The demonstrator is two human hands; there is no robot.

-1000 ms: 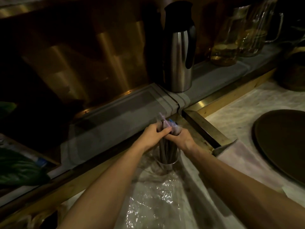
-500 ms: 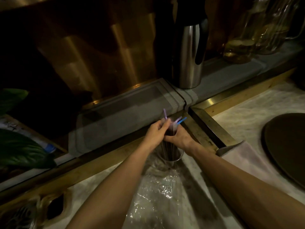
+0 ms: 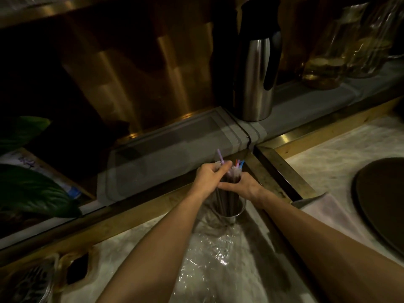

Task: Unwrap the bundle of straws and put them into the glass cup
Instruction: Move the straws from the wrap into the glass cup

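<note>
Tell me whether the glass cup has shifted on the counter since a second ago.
Cannot tell: the head camera moved. The glass cup stands just as close to the brass rail corner, so no clear shift.

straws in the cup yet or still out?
In. The straws stand upright with lower ends inside the glass cup; both hands, left and right, grip their upper part.

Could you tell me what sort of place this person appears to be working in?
Probably a bar or café service counter. A steel thermal carafe and glass pitchers stand on the raised ledge, a dark round serving tray lies on the marble counter, and both hands gather straws in a glass cup.
</note>
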